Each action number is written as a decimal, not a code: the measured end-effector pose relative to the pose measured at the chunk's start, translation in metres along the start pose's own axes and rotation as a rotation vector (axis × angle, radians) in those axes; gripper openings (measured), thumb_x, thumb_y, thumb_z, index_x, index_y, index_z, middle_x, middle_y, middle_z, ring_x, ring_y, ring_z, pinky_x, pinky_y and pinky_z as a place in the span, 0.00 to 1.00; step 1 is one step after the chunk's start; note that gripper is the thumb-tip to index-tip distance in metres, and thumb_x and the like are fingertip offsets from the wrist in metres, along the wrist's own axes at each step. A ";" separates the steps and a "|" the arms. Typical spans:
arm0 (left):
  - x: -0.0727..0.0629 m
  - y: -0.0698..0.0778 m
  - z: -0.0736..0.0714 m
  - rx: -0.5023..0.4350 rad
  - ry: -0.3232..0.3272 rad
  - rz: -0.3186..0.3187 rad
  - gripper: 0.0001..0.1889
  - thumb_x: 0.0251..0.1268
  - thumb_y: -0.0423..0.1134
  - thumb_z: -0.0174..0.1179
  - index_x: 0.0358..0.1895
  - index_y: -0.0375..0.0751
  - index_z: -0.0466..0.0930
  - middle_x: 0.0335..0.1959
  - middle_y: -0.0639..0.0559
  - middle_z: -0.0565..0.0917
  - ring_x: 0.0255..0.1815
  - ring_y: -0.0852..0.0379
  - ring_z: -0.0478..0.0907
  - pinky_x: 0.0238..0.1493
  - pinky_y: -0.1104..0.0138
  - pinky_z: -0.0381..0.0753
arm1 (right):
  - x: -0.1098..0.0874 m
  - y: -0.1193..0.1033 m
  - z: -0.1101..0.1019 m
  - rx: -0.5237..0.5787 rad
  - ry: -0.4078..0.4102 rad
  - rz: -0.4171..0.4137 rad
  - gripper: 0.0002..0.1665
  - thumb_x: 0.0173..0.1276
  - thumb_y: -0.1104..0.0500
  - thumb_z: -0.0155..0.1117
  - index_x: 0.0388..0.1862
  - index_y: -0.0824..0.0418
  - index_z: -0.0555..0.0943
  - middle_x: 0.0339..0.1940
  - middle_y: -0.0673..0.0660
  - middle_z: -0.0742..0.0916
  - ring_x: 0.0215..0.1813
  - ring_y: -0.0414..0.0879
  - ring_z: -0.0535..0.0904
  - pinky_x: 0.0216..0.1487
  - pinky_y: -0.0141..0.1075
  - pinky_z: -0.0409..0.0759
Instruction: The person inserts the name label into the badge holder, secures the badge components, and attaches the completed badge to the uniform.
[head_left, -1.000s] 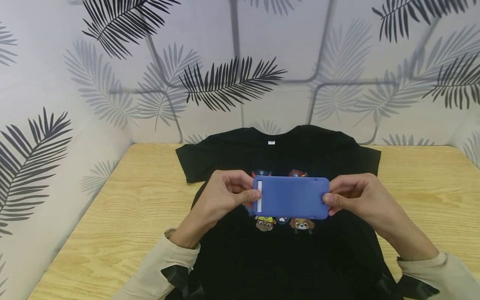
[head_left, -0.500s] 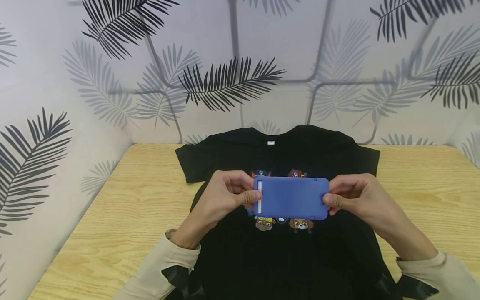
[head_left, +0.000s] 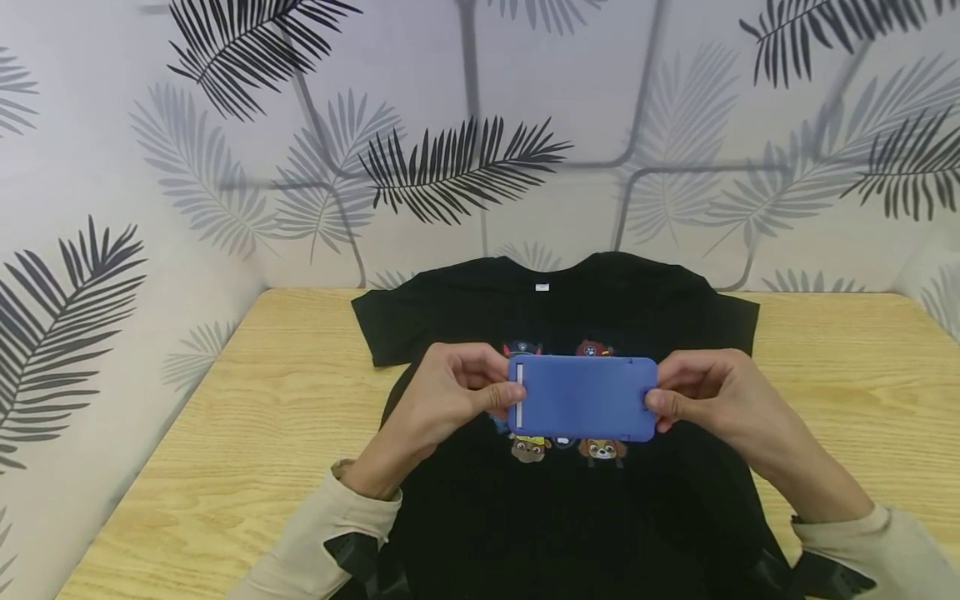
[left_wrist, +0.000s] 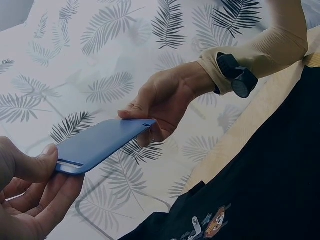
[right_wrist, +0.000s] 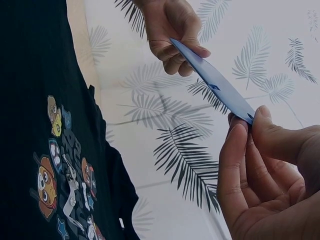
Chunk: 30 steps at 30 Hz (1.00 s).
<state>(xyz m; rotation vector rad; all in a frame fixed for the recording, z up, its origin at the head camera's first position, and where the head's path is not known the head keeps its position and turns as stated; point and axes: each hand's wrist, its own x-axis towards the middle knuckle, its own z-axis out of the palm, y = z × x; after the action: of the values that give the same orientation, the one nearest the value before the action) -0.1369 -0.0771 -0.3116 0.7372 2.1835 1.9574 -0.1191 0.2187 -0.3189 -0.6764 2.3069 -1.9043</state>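
Note:
A thin, flat blue plastic rectangle [head_left: 581, 398] with rounded corners is held up level between the two hands. Near its left end runs a narrow slot that shows white; small notches mark its right end. My left hand [head_left: 453, 387] pinches the left short edge, thumb on the near face and fingers behind. The right hand [head_left: 712, 387] pinches the opposite short edge the same way. In the left wrist view the blue rectangle [left_wrist: 100, 142] is seen along its length, and it looks slightly bowed in the right wrist view. Behind and below it lies a black T-shirt [head_left: 570, 525].
The T-shirt is spread on a light wooden table [head_left: 247, 400], collar toward the back, sleeves out. Its cartoon print [right_wrist: 62, 175] is partly covered in the head view by the blue rectangle. A leaf-patterned wall covering [head_left: 525, 208] stands behind the table.

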 end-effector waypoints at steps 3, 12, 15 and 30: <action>0.000 0.000 0.000 -0.007 0.001 -0.006 0.05 0.55 0.23 0.66 0.34 0.26 0.81 0.24 0.46 0.83 0.22 0.56 0.81 0.30 0.63 0.85 | 0.001 0.000 0.001 -0.013 -0.004 0.005 0.10 0.63 0.72 0.64 0.35 0.58 0.84 0.29 0.52 0.88 0.27 0.45 0.83 0.33 0.34 0.84; 0.000 -0.001 0.000 -0.014 0.000 -0.004 0.05 0.55 0.23 0.66 0.34 0.25 0.81 0.24 0.47 0.83 0.22 0.56 0.81 0.30 0.61 0.85 | 0.001 0.000 0.002 -0.012 -0.009 0.003 0.09 0.63 0.72 0.64 0.35 0.59 0.84 0.29 0.53 0.88 0.26 0.46 0.83 0.32 0.34 0.84; 0.000 -0.001 0.000 -0.016 -0.002 0.000 0.05 0.55 0.23 0.66 0.34 0.25 0.81 0.24 0.46 0.83 0.22 0.56 0.81 0.30 0.62 0.85 | 0.001 0.000 0.002 -0.009 -0.007 0.003 0.09 0.63 0.72 0.64 0.34 0.59 0.83 0.28 0.53 0.87 0.26 0.46 0.83 0.32 0.34 0.84; -0.001 -0.001 0.000 -0.020 0.002 -0.007 0.05 0.55 0.22 0.65 0.35 0.24 0.81 0.24 0.46 0.83 0.23 0.56 0.81 0.30 0.62 0.85 | 0.002 -0.002 0.006 -0.067 0.032 0.029 0.06 0.64 0.70 0.64 0.33 0.60 0.83 0.23 0.53 0.83 0.24 0.46 0.79 0.29 0.34 0.81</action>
<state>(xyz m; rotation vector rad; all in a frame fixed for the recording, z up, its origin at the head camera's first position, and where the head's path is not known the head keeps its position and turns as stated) -0.1365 -0.0771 -0.3131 0.7243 2.1616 1.9752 -0.1180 0.2125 -0.3182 -0.6196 2.3966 -1.8466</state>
